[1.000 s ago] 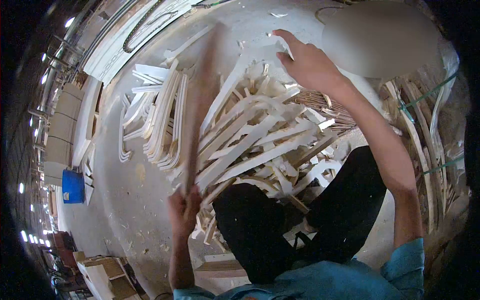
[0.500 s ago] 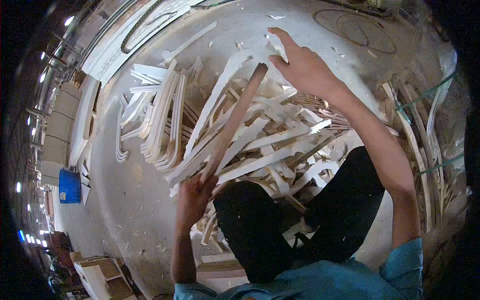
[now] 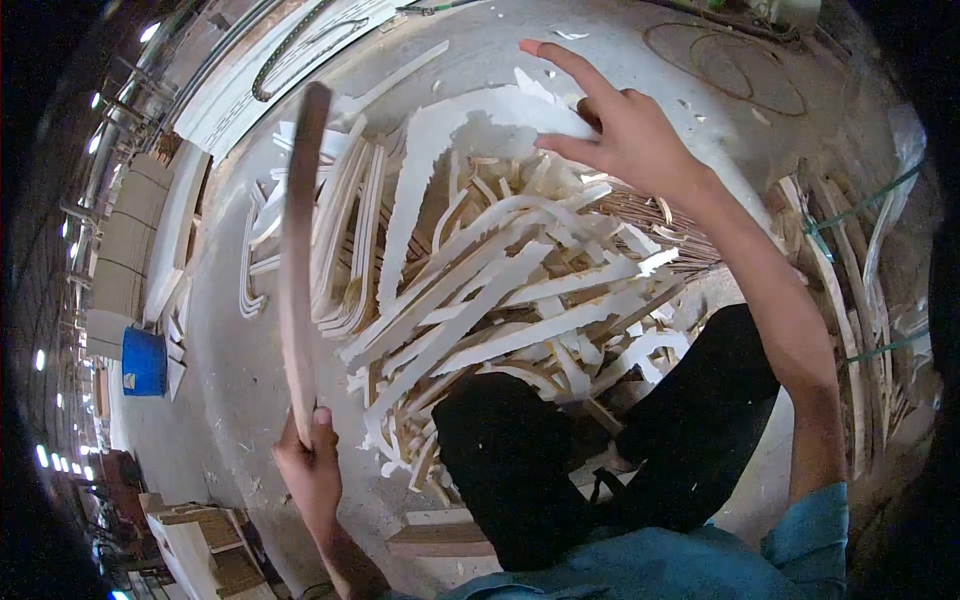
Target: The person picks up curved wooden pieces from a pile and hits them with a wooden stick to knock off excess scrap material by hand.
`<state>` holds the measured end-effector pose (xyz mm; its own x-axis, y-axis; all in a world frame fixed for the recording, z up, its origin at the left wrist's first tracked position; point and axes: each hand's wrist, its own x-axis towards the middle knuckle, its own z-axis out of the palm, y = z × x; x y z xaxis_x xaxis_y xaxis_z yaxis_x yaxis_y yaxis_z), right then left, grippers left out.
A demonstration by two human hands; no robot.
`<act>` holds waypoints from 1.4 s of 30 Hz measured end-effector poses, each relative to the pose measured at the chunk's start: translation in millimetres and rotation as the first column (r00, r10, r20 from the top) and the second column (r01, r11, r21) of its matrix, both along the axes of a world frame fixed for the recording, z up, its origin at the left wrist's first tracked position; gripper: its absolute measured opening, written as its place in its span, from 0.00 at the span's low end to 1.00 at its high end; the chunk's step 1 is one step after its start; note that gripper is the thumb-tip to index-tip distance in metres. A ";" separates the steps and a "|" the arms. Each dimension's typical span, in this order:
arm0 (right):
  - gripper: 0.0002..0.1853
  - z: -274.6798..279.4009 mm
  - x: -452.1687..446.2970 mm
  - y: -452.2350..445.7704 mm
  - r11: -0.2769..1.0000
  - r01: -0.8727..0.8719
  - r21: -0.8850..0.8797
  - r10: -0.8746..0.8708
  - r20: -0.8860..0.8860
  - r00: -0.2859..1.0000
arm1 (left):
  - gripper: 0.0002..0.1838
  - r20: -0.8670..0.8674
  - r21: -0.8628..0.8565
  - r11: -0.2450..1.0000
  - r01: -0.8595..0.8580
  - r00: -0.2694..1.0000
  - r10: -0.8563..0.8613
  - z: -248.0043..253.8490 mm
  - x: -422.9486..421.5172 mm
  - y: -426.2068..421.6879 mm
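Note:
My left hand [image 3: 312, 465] is closed round the lower end of a long wooden stick [image 3: 298, 230], which stands up away from me, its dark end at the top. My right hand [image 3: 630, 140] reaches over the far side of the scrap pile, thumb and index finger spread. A ragged white strip [image 3: 490, 108] extends to the gap between its thumb and fingers; whether they touch it is unclear. Between my hands lies a heap of torn white strips and wooden scraps [image 3: 530, 290].
Bent white-edged strips [image 3: 345, 230] are stacked left of the heap. A blue bucket [image 3: 144, 362] stands at the far left. Long wooden strips tied with green cord [image 3: 850, 300] lie at the right. A wood block [image 3: 440, 540] is beside my knees.
The stick in my left hand has swung from over the heap to the left, away from it. My right hand has shifted slightly, and the ragged white strip is now raised and curved.

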<state>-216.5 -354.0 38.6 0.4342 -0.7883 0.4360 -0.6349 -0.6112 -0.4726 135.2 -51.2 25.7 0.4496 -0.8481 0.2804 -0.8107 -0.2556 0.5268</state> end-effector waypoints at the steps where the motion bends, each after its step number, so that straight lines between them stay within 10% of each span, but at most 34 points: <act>1: 0.47 -2.2 -0.5 -1.1 0.999 -0.039 -0.018 0.040 0.047 0.998 | 0.17 -0.249 -0.024 0.999 -0.048 0.968 0.040 7.6 -3.6 3.3; 4: 0.46 -5.3 -0.3 -2.3 0.993 -0.100 -0.064 0.106 0.090 0.990 | 0.18 -0.498 -0.225 0.973 -0.054 0.865 -0.067 -2.3 -1.7 7.8; 7: 0.45 -2.2 2.8 3.0 0.990 -0.119 -0.080 0.123 0.039 0.992 | 0.21 -0.557 -0.740 0.670 -0.062 0.616 -0.557 -24.3 -20.2 -12.8; 10: 0.44 -7.2 4.3 1.5 0.978 -0.122 -0.170 0.117 -0.039 0.992 | 0.12 -0.454 -0.230 0.951 0.205 0.842 -0.291 -95.1 -29.2 -22.9; 12: 0.42 -20.0 5.1 -2.2 0.958 -0.125 -0.257 0.113 -0.063 0.992 | 0.10 -0.763 0.204 0.957 0.205 0.646 0.024 -68.7 -48.5 -27.7; 26: 0.33 -10.6 1.0 1.4 0.794 -0.293 -0.533 0.304 -0.069 0.950 | 0.12 -0.787 -0.130 0.990 -0.062 0.614 -0.065 -93.6 -34.4 1.8; 32: 0.39 5.0 2.3 7.7 0.964 -0.084 -0.252 0.187 0.420 0.888 | 0.18 -0.732 -0.264 0.943 -0.203 0.679 -0.058 -77.9 -6.0 12.8; 35: 0.40 -2.7 -8.0 -9.7 0.979 -0.149 -0.141 0.193 0.381 0.904 | 0.19 -0.673 -0.301 0.939 -0.166 0.735 -0.086 -38.3 4.3 3.9; 38: 0.46 -2.8 -16.6 -6.1 0.906 -0.017 0.422 0.131 -0.244 0.961 | 0.17 -0.578 -0.276 0.939 -0.204 0.816 0.007 -23.2 18.7 -19.4; 42: 0.49 -45.9 -45.0 -25.6 0.859 0.069 0.507 0.281 -0.581 0.764 | 0.09 -0.268 -0.135 0.991 -0.026 0.963 -0.012 -51.7 77.8 -69.6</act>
